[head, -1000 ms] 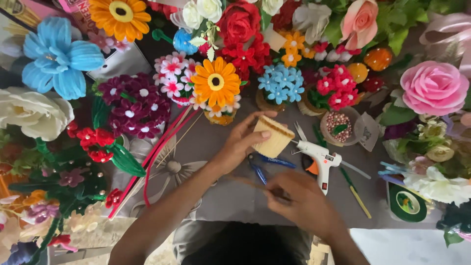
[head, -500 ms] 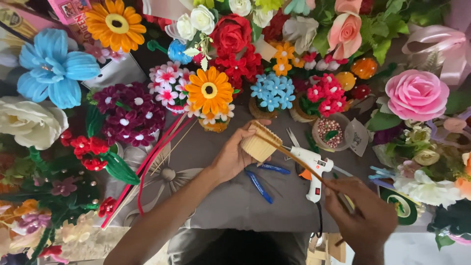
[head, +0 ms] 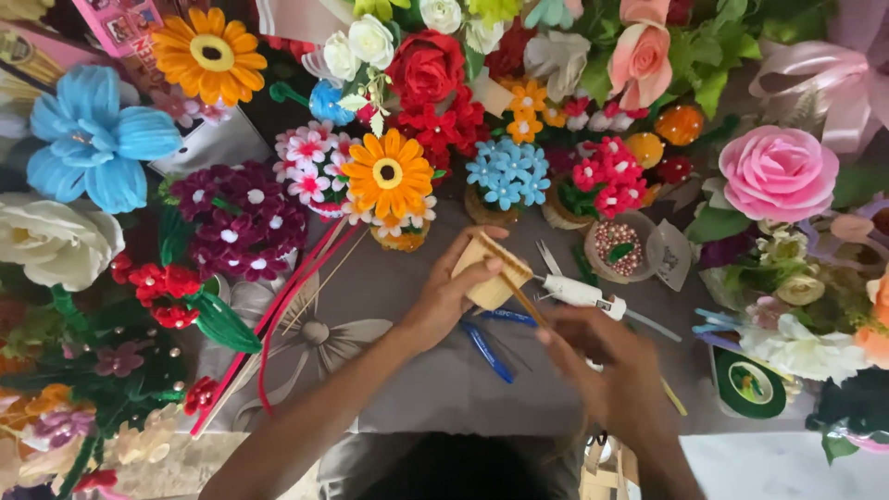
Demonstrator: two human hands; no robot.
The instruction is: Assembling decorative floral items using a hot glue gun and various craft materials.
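flower-crowded table (head: 417,389): left hand (head: 444,301) grips tan block (head: 491,270).

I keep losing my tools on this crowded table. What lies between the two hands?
In the head view, a thin wooden stick runs from the tan block in the left hand to the right hand; blue-handled pliers lie on the cloth below.

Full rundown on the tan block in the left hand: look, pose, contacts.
The tan block is a small, pale beige piece, apparently wood or card, with flat faces and a darker striped top edge. It is held tilted above the grey table cover, gripped by the left hand, thumb across its front. A thin stick runs from its top edge down toward the blurred right hand. Behind it lies a white glue gun.
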